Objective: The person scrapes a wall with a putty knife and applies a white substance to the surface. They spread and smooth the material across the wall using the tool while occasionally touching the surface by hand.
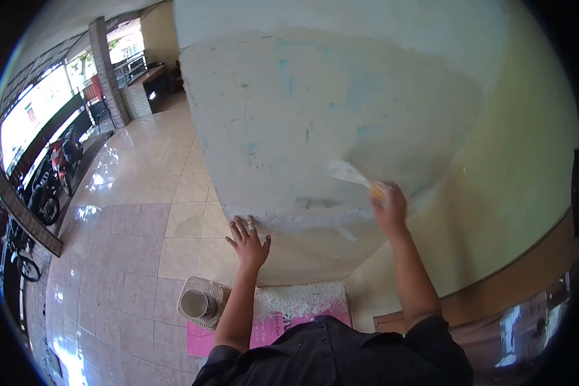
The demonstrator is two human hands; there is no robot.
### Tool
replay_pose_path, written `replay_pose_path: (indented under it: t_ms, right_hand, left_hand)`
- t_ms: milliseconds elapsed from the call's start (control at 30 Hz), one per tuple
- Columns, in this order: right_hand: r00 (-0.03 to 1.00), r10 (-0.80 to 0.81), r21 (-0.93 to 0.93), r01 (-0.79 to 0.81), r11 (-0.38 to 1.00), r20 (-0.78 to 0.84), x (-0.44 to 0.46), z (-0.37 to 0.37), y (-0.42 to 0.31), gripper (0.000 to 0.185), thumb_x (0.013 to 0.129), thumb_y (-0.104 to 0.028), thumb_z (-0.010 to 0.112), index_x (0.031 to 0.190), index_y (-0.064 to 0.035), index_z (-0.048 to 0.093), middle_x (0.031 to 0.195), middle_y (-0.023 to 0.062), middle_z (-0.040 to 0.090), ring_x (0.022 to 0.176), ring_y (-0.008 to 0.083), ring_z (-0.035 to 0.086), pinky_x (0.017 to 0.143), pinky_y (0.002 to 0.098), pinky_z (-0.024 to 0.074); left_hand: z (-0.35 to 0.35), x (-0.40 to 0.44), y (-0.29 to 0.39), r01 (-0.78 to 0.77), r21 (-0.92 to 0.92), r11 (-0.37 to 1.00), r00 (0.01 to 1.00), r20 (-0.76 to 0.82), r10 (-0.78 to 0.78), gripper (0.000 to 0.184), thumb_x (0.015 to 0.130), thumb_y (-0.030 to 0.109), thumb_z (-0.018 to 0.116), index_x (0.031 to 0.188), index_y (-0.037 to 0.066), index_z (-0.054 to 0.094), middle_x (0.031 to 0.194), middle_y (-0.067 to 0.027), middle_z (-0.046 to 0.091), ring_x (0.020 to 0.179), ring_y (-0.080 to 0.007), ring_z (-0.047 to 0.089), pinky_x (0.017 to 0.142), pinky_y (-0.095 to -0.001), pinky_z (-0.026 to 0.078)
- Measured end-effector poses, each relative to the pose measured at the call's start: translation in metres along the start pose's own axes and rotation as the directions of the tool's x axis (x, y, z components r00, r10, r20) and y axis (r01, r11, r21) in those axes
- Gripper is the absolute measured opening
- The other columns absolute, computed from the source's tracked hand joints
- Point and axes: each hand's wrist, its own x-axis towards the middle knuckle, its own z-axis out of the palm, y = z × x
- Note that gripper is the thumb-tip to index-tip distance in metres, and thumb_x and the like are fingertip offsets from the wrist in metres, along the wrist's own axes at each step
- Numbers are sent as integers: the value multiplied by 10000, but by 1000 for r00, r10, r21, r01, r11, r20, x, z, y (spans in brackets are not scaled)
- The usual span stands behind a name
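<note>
My right hand (pixel 390 207) is closed around the yellow handle of a putty knife (pixel 349 172), whose whitish blade points up and left against the wall. The wall (pixel 270 122) carries a broad greyish patch with bluish marks and small scuffs. Whether the blade touches the surface, I cannot tell. Lower down, my left hand (pixel 248 246) has its fingers spread at the wall's left edge, holding nothing. Below that hand, a cup-like container (pixel 198 303) stands on a pale, textured seat or stool (pixel 185 310).
A pink printed sheet (pixel 202 341) lies at the wall's foot, scattered with white crumbs. Glossy floor tiles (pixel 135 244) stretch left toward parked motorcycles (pixel 61 161) and a pillar (pixel 108 74). At right, the yellowish side wall (pixel 502 193) meets a brown wooden piece (pixel 495 283).
</note>
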Motion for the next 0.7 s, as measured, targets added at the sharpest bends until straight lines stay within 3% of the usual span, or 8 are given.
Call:
replay_pose_path:
  t_ms: [167,233,300,400,467,500,633,700]
  right_hand:
    - [989,78,-81,-68,994,127,38,30,-28,330,776,-137,720,1084,-77,616,1011,114,638,931,316,614,776,420,511]
    - [956,281,-150,-266,952,85,5,21,15,307,824,-158,685,1110,-71,612,1035,120,635,956,328,613,791,426,507]
    - [849,505,-251,-460,851,156,-48,-2,53,317,864,-175,652,1143,-43,580,1064,159,624,982,356,608,817,437,496]
    - [835,536,-170,-514,840,122,-115,-19,73,338,892,-192,623,1165,-9,544,1075,202,610,988,384,605,840,439,485]
    - [806,592,4,-592,806,-5,-124,-23,70,353,901,-213,617,1154,16,527,1057,221,605,980,396,605,857,434,479]
    - [862,501,23,-501,865,-75,-110,-20,67,368,898,-223,627,1156,18,523,1043,214,608,978,386,608,856,425,479]
    - [883,462,197,-440,876,-85,-5,-9,18,347,882,-241,656,1088,12,534,996,215,617,913,397,616,771,427,493]
    - [891,454,63,-455,889,16,32,-9,-7,351,891,-281,626,1077,1,530,809,200,635,763,394,638,667,458,505]
  left_hand:
    - [-4,-2,0,3,40,999,1000,7,-3,862,838,433,615,1512,72,216,1565,-265,84,1462,-413,23,1061,-722,98]
    - [-6,-4,-1,-9,35,999,1000,16,8,858,839,431,613,1514,79,216,1567,-259,85,1464,-408,21,1064,-719,93]
    - [-8,-4,-2,-2,24,1000,1000,23,2,855,838,427,610,1520,98,211,1572,-247,86,1468,-397,14,1071,-711,86]
    - [-10,-4,-1,-6,26,1000,999,32,5,869,836,436,610,1517,78,208,1569,-259,78,1467,-402,8,1078,-701,90]
    - [-8,-4,2,2,22,1000,1000,27,-2,881,835,438,610,1518,66,195,1568,-265,65,1466,-404,2,1080,-697,93]
    - [-7,-4,3,0,22,1000,1000,26,-1,893,835,440,610,1518,54,182,1567,-271,52,1465,-407,-4,1082,-693,96]
    - [20,-10,17,16,-17,1000,999,-34,-17,931,836,440,612,1522,40,126,1568,-275,7,1463,-413,-19,1085,-690,98]
    - [32,-18,23,25,-91,996,1000,12,-24,954,840,436,613,1528,53,76,1571,-265,-30,1462,-415,-32,1088,-687,94]
